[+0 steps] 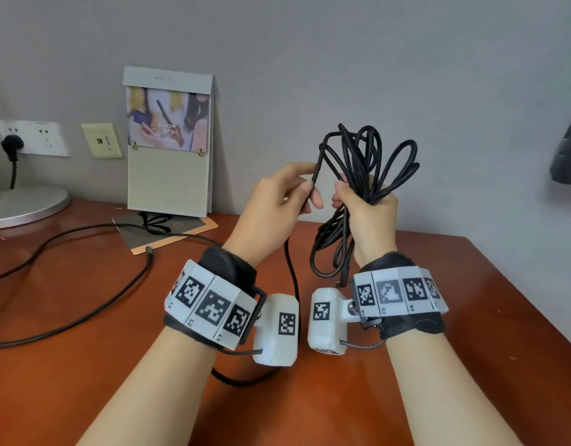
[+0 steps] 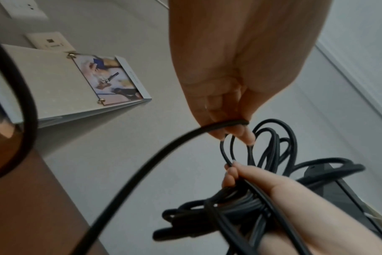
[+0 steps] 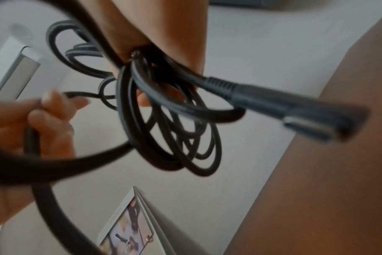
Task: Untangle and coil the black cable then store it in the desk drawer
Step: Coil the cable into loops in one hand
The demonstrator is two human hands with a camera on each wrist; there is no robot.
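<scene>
Above the red-brown desk [image 1: 470, 300] my right hand [image 1: 367, 201] grips a bundle of several loops of the black cable [image 1: 371, 152]; loops stick out above and below the fist. My left hand [image 1: 287, 194] pinches one strand of the same cable [image 2: 229, 124] just left of the bundle. From it the loose length drops to the desk and runs off to the left [image 1: 84, 317]. In the right wrist view a black plug end [image 3: 294, 105] juts out of the bundle beside my right hand [image 3: 164, 43]. My left hand [image 2: 236, 107] shows curled on the strand. No drawer is in view.
A standing flip calendar [image 1: 169, 143] and a flat card [image 1: 161, 230] sit at the back of the desk. A round silver lamp base [image 1: 23, 204] is at far left, under wall sockets [image 1: 29, 136] with a black plug. A dark object [image 1: 567, 156] shows at the right edge.
</scene>
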